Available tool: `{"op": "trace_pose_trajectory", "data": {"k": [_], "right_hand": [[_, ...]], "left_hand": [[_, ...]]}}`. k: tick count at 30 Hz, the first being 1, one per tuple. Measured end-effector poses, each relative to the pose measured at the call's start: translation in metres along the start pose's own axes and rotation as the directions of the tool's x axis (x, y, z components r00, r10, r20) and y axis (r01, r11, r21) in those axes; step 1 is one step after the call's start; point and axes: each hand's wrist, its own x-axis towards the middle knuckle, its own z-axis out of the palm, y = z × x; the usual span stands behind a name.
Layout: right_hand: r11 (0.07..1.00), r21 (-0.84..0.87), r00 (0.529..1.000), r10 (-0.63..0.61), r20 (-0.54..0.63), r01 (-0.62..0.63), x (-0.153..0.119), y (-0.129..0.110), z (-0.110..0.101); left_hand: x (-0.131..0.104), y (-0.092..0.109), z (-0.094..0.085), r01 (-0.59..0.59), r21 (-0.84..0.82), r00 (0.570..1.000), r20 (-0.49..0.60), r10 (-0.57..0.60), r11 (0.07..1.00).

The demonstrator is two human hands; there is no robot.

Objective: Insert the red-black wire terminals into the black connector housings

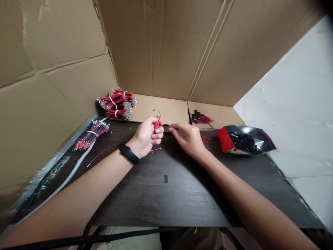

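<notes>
My left hand [147, 136], with a black band on its wrist, is closed round a small bunch of red wires [157, 123]. Their silvery crimped ends stick up above the thumb. To its right, my right hand [189, 138] has thumb and forefinger pressed together in a pinch; anything between them is too small to make out. A few red wires [205, 139] lie partly hidden behind the right hand. Below the left hand, loose wire ends [155, 150] show on the dark table [145, 191].
Tied bundles of red and black wires [116, 104] are stacked back left, with another tied bundle [91, 134] nearer. One red wire [99, 156] lies loose. Wires with black connectors [201, 118] lie back right, near an open box [225, 140] of black parts. Cardboard walls [166, 48] stand behind.
</notes>
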Motion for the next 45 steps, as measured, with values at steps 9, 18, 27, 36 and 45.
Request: {"op": "trace_pose_trajectory", "data": {"k": [9, 18, 27, 36, 45], "right_hand": [[0.773, 0.539, 0.917, 0.398, -0.001, -0.335, -0.008, -0.029, -0.012], [0.601, 0.726, 0.887, 0.462, 0.028, -0.336, -0.010, -0.024, -0.012], [0.591, 0.730, 0.882, 0.470, 0.033, -0.342, -0.011, -0.019, -0.016], [0.455, 0.827, 0.861, 0.504, 0.068, -0.331, -0.011, -0.012, -0.012], [0.390, 0.861, 0.821, 0.568, 0.054, -0.326, -0.013, -0.012, -0.006]], "left_hand": [[-0.002, -0.028, 0.007, -0.193, 0.199, 0.973, 0.168, 0.161, 0.961], [-0.005, -0.035, 0.008, -0.301, 0.436, 0.945, 0.258, 0.203, 0.848], [-0.004, -0.034, 0.011, -0.185, 0.319, 0.969, 0.214, 0.120, 0.929], [0.001, -0.042, 0.007, -0.275, 0.306, 0.948, 0.246, 0.203, 0.911], [0.002, -0.044, 0.009, -0.334, 0.320, 0.937, 0.220, 0.273, 0.887]]}}
